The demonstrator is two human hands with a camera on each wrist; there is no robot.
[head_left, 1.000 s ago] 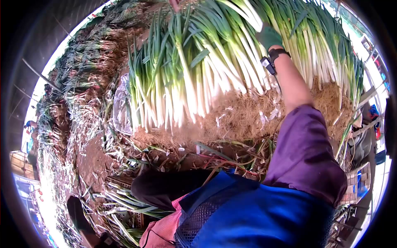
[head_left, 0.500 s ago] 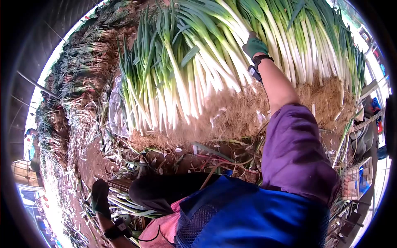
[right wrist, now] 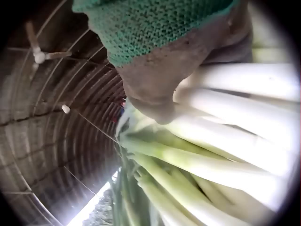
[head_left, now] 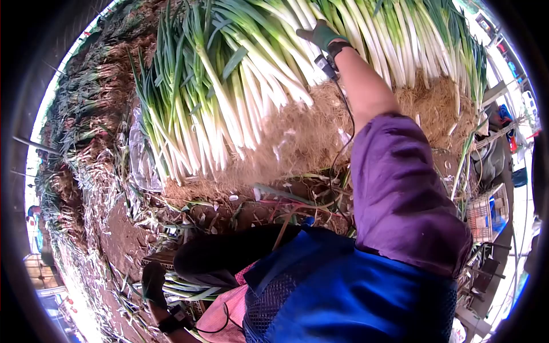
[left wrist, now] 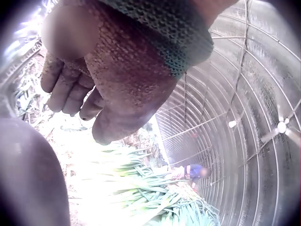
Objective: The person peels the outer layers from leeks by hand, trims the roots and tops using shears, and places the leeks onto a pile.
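A long row of green onions lies with leaves pointing away and white stems and brown roots toward the person. My right hand, in a green-cuffed glove, reaches into the top of the row and grips white stems. In the right wrist view the thumb comes down beside the green onions, with pale stems in the crook of the hand; its other fingers are partly hidden. My left hand, in a soiled glove, hangs low by the knee. Its palm faces the left wrist camera, fingers loosely bent, holding nothing.
Loose green onions lie beside the bent leg. A clear plastic sheet edges the pile. More heaped onions stand at left, a crate at right. Another person is far off under the arched roof.
My right hand has moved left and slightly up in view, from a raised stem bundle to stems in the row. The left hand has swung inward toward the knee. The head view has shifted.
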